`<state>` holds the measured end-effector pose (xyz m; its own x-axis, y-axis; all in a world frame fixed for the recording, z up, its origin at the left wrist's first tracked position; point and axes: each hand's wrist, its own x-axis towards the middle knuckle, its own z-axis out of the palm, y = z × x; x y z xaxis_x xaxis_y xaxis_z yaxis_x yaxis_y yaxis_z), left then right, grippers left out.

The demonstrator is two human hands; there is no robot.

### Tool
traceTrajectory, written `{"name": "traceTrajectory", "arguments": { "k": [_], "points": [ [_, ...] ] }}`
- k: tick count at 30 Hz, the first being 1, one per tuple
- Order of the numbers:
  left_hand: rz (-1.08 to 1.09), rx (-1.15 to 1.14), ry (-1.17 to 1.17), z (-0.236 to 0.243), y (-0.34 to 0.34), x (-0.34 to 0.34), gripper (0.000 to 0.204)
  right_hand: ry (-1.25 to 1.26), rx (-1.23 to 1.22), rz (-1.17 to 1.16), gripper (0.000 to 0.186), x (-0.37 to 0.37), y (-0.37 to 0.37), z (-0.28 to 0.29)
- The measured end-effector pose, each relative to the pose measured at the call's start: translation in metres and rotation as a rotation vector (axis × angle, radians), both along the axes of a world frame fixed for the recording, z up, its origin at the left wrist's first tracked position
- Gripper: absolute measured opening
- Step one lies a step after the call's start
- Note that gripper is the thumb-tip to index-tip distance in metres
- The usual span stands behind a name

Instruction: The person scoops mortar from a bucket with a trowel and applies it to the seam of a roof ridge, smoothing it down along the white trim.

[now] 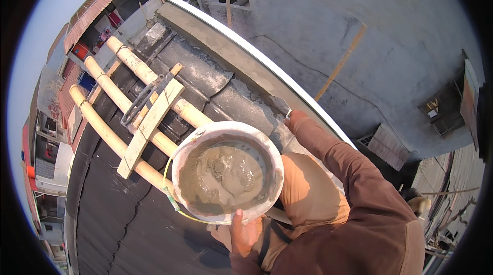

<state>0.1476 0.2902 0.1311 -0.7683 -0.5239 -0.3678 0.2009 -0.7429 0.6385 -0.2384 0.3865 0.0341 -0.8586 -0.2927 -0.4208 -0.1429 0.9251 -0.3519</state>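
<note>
My left hand (pixel 243 235) grips the near rim of a round, pale bucket (pixel 279 168), thumb over the edge and fingers beneath it. Wet grey mortar (pixel 221 175) lies inside, and a thin yellow-green handle hangs down the bucket's side. At the end of my outstretched arm, my right hand (pixel 295 118) is closed around the handle of a trowel (pixel 280 105). The trowel's blade rests against or just over the inner side of a mortar-coated parapet (pixel 226 49), beside the dark roof tiles (pixel 192 67). Whether the blade touches the surface I cannot tell.
Bamboo poles (pixel 105 134) run over the sloping roof, crossed by a wooden board (pixel 151 128). A dark metal frame tool (pixel 141 103) lies by the board. White edging (pixel 257 57) borders the parapet, with a drop beyond it toward a grey wall (pixel 318 13).
</note>
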Motion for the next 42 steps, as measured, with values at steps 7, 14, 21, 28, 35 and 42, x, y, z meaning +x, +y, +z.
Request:
{"name": "traceTrajectory", "arguments": {
  "k": [7, 14, 21, 28, 35, 42],
  "points": [
    [0.062, -0.018, -0.094, -0.030, -0.013, 0.029, 0.066, -0.218, -0.458, -0.133, 0.030, 0.092, 0.144, 0.052],
    [-0.108, -0.068, -0.027, -0.040, -0.015, 0.033, 0.066, 0.220, -0.540, 0.394, 0.019, 0.085, 0.103, 0.165],
    [-0.014, 0.149, 0.045, -0.023, -0.010, 0.028, 0.058, 0.463, -0.103, 0.967, 0.026, 0.138, -0.017, 0.275],
    [-0.047, 0.208, 0.001, -0.035, -0.009, 0.024, 0.050, 0.406, 0.407, 1.087, 0.034, 0.166, -0.108, 0.265],
    [-0.051, 0.251, 0.096, -0.035, -0.016, 0.018, 0.052, 0.342, 0.358, 1.065, 0.030, 0.169, -0.151, 0.208],
    [-0.026, 0.236, 0.067, -0.032, -0.013, 0.026, 0.049, 0.349, 0.090, 1.058, 0.032, 0.175, -0.122, 0.213]
  ]
}}
